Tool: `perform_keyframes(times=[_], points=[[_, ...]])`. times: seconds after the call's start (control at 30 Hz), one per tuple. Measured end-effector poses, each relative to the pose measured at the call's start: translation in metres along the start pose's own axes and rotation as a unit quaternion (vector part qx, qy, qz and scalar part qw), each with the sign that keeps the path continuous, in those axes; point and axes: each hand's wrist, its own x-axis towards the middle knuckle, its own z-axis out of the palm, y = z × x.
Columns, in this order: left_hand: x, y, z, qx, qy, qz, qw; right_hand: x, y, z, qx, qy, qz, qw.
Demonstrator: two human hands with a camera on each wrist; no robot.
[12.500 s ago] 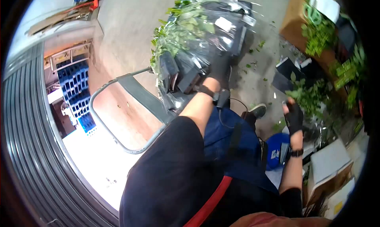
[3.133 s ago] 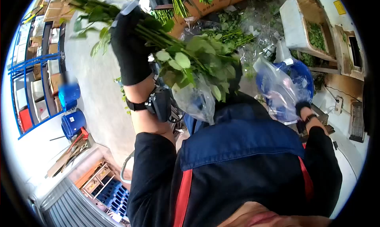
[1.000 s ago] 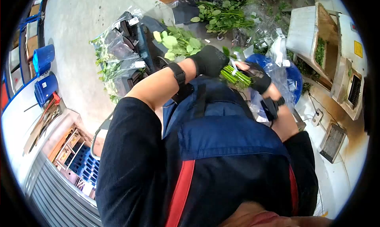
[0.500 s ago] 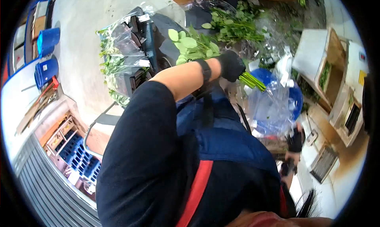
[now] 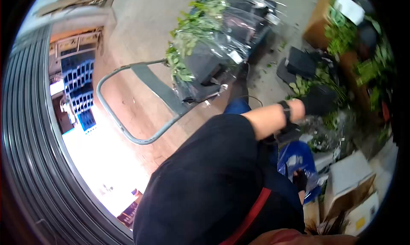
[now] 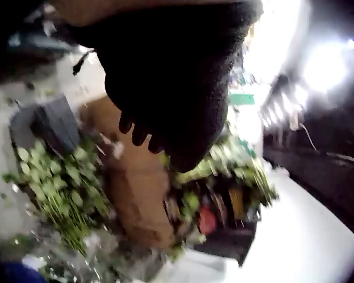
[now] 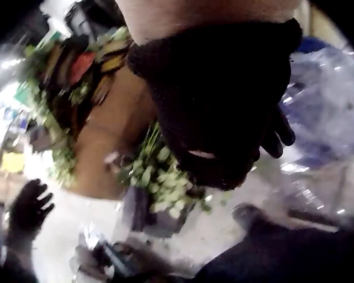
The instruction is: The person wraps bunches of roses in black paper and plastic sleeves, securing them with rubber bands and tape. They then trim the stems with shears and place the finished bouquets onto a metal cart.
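My left hand point(image 5: 319, 100), in a black glove, is over leafy stems point(image 5: 301, 86) near the floor. The left wrist view shows this hand point(image 6: 165, 76) with its fingers apart and no stems in them; the right wrist view also shows the spread left hand point(image 7: 29, 212). My right hand point(image 5: 300, 181) is at the blue bin point(image 5: 294, 153), beside clear plastic point(image 5: 311, 178). Close up, the right hand point(image 7: 215, 100) has extended fingers next to crumpled plastic point(image 7: 324, 106), with no visible hold on it; its palm is hidden.
Plastic-wrapped leafy bundles point(image 5: 226, 39) lie on a cart with a grey tubular handle point(image 5: 128, 134). Dark packs point(image 5: 300, 62) lie near a brown box point(image 5: 316, 29). White foam boxes point(image 5: 350, 172) stand at lower right, and a ribbed metal shutter point(image 5: 25, 116) is at left.
The head view has turned, bringing the cart handle into fuller view. My left hand has let go of the cut stems and reached further right; my right hand has moved to the blue bin.
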Motion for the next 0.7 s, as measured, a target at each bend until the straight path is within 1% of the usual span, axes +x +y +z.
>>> perform_keyframes(times=[0.03,0.07,0.1,0.13,0.17,0.2,0.23,0.27,0.3,0.33,0.37,0.4,0.43,0.47,0.5,0.53,0.57,0.6,0.63,0.7], points=[[-0.009,-0.030,-0.064,0.076,-0.059,-0.148,0.984,-0.004,-0.134,-0.020,-0.068,0.040,-0.107,0.991],[-0.037,-0.095,-0.105,0.009,0.105,-0.144,0.984,0.016,-0.209,-0.025,-0.065,0.031,-0.162,0.984],[-0.066,-0.125,-0.176,-0.038,0.183,-0.200,0.962,0.063,-0.231,-0.021,-0.233,0.033,-0.211,0.949],[-0.087,-0.134,-0.247,-0.054,0.220,-0.382,0.896,0.087,-0.286,-0.011,-0.155,0.039,-0.226,0.961],[-0.127,-0.180,-0.292,0.108,0.234,-0.390,0.884,0.115,-0.329,0.003,-0.044,0.013,-0.280,0.959],[-0.167,-0.226,-0.337,0.266,0.246,-0.407,0.838,0.149,-0.373,0.017,-0.092,-0.005,-0.349,0.933],[-0.189,-0.222,-0.381,0.396,0.193,-0.430,0.788,0.148,-0.451,0.032,-0.086,-0.032,-0.370,0.924],[-0.221,-0.243,-0.410,0.402,0.174,-0.470,0.766,0.170,-0.500,0.053,-0.124,-0.039,-0.443,0.887],[-0.253,-0.275,-0.426,0.339,0.136,-0.521,0.772,0.192,-0.539,0.080,-0.083,-0.088,-0.464,0.878],[-0.282,-0.305,-0.435,0.254,0.087,-0.553,0.789,0.202,-0.589,0.105,-0.070,-0.148,-0.414,0.895],[-0.304,-0.324,-0.437,0.245,0.040,-0.530,0.811,0.207,-0.626,0.135,-0.002,-0.173,-0.382,0.908],[-0.305,-0.325,-0.439,0.305,-0.007,-0.498,0.812,0.220,-0.674,0.159,-0.110,-0.194,-0.393,0.892],[-0.331,-0.352,-0.430,0.297,0.032,-0.431,0.852,0.251,-0.690,0.195,-0.140,-0.182,-0.412,0.882],[-0.319,-0.346,-0.430,0.165,0.144,-0.550,0.806,0.263,-0.722,0.221,-0.161,-0.195,-0.441,0.861],[-0.301,-0.332,-0.433,0.026,0.251,-0.645,0.722,0.275,-0.748,0.246,-0.171,-0.239,-0.424,0.856],[-0.297,-0.326,-0.434,-0.020,0.269,-0.616,0.740,0.282,-0.773,0.272,-0.238,-0.220,-0.376,0.868],[-0.297,-0.321,-0.436,-0.064,0.288,-0.584,0.756,0.281,-0.793,0.290,-0.211,-0.208,-0.382,0.876],[-0.296,-0.309,-0.441,-0.023,0.278,-0.547,0.789,0.282,-0.815,0.306,-0.242,-0.215,-0.380,0.867],[-0.294,-0.314,-0.436,-0.078,0.385,-0.548,0.739,0.283,-0.835,0.321,-0.272,-0.220,-0.379,0.857],[-0.286,-0.306,-0.428,-0.117,0.452,-0.558,0.686,0.284,-0.862,0.347,-0.338,-0.195,-0.415,0.822]])
